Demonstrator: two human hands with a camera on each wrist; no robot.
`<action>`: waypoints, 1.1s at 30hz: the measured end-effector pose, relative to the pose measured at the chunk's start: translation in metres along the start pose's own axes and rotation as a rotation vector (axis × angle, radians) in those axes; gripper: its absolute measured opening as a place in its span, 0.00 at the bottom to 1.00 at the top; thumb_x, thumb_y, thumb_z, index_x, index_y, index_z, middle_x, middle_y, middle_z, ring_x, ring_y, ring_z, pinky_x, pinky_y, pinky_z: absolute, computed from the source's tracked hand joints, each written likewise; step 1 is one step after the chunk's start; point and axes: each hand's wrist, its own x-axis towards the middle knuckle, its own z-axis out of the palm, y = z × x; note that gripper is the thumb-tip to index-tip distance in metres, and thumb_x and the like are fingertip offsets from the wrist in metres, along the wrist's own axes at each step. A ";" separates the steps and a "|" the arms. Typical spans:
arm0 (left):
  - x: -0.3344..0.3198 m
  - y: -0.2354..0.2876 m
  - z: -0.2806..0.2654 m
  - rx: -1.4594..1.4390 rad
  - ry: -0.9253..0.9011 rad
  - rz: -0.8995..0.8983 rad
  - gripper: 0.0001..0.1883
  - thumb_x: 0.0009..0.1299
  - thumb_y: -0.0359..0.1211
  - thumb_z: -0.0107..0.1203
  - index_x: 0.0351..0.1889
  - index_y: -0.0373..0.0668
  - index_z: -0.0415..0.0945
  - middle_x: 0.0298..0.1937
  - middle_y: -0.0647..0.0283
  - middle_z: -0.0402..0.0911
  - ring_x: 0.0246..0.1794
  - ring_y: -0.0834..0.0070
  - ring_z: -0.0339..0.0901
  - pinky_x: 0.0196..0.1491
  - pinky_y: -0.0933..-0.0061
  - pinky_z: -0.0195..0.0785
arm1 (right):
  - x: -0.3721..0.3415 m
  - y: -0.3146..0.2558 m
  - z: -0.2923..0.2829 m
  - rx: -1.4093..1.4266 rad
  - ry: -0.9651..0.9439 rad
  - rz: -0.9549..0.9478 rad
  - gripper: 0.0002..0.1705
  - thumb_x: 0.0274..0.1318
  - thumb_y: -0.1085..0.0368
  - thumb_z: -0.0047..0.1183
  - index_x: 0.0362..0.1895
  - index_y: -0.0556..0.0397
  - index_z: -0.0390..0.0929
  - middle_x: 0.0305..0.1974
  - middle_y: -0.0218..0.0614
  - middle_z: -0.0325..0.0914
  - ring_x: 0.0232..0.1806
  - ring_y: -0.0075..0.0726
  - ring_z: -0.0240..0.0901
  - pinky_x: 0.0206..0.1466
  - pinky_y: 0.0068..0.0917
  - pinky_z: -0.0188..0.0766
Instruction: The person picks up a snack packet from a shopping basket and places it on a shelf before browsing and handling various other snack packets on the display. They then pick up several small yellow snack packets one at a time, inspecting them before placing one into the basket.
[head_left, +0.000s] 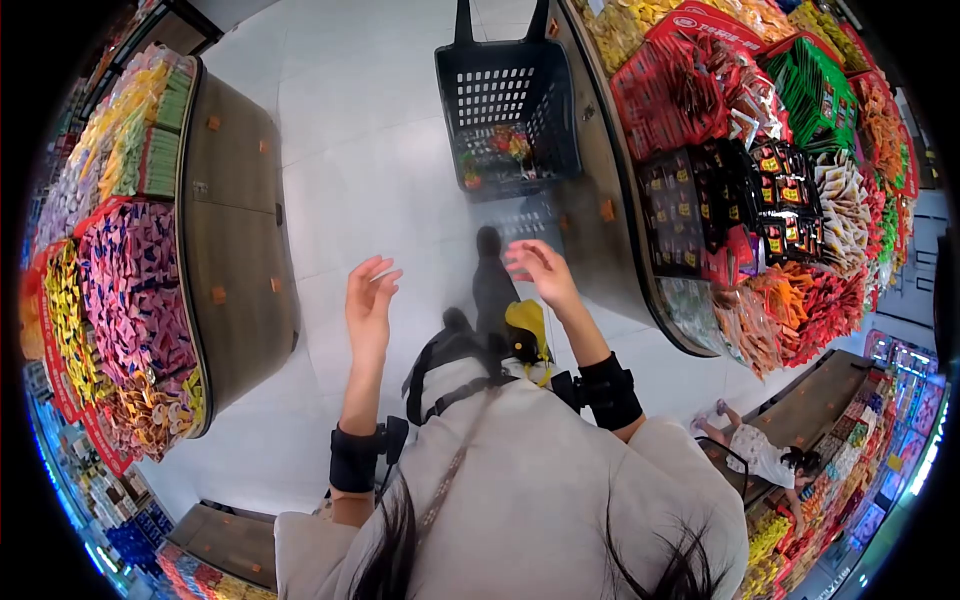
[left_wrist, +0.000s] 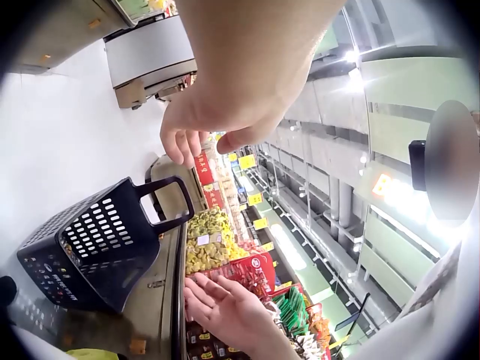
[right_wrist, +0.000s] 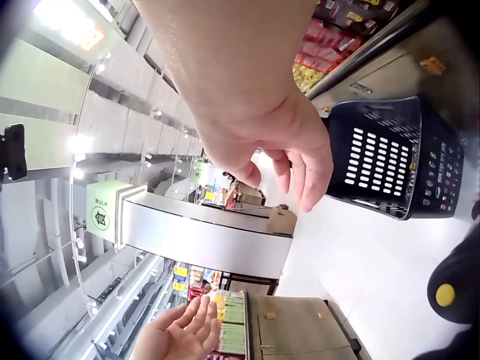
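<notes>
Both hands hang in the air above the floor, apart from each other and touching nothing. The left hand (head_left: 370, 300), fingers loosely bent, is at centre-left in the head view. To its right, the right hand (head_left: 541, 272) has relaxed fingers and an empty palm. A dark shopping basket (head_left: 512, 120) stands on the floor beyond the hands, against the right-hand display, with some colourful packets inside. In the left wrist view the left hand (left_wrist: 225, 112) is above the basket (left_wrist: 97, 240). The right wrist view has the right hand (right_wrist: 262, 135) beside the basket (right_wrist: 382, 154).
Display stands full of packaged snacks line both sides, one at left (head_left: 235, 230) and one at right (head_left: 610, 200). Tiled floor (head_left: 345, 150) lies between them. A person (head_left: 765, 452) in light clothes is by another display at lower right.
</notes>
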 end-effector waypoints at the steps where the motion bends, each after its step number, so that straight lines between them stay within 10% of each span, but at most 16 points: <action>1: 0.010 0.002 0.005 0.002 -0.002 0.004 0.17 0.67 0.31 0.45 0.53 0.37 0.62 0.52 0.56 0.69 0.49 0.70 0.70 0.50 0.71 0.62 | 0.011 -0.003 -0.004 -0.002 0.000 -0.007 0.15 0.59 0.63 0.43 0.47 0.56 0.68 0.42 0.37 0.74 0.39 0.29 0.72 0.43 0.25 0.69; 28: 0.383 0.026 0.174 0.453 -0.308 0.204 0.15 0.65 0.27 0.49 0.50 0.39 0.64 0.47 0.58 0.73 0.45 0.74 0.72 0.43 0.75 0.68 | 0.234 -0.102 -0.147 0.176 0.308 -0.015 0.14 0.57 0.61 0.46 0.45 0.54 0.71 0.39 0.34 0.75 0.34 0.25 0.72 0.36 0.19 0.68; 33: 0.501 0.025 0.194 0.696 -0.352 0.519 0.18 0.61 0.29 0.53 0.49 0.38 0.65 0.45 0.57 0.73 0.46 0.68 0.72 0.45 0.70 0.67 | 0.256 -0.108 -0.140 0.180 0.405 -0.022 0.15 0.59 0.61 0.44 0.45 0.56 0.70 0.41 0.37 0.74 0.38 0.27 0.72 0.39 0.19 0.69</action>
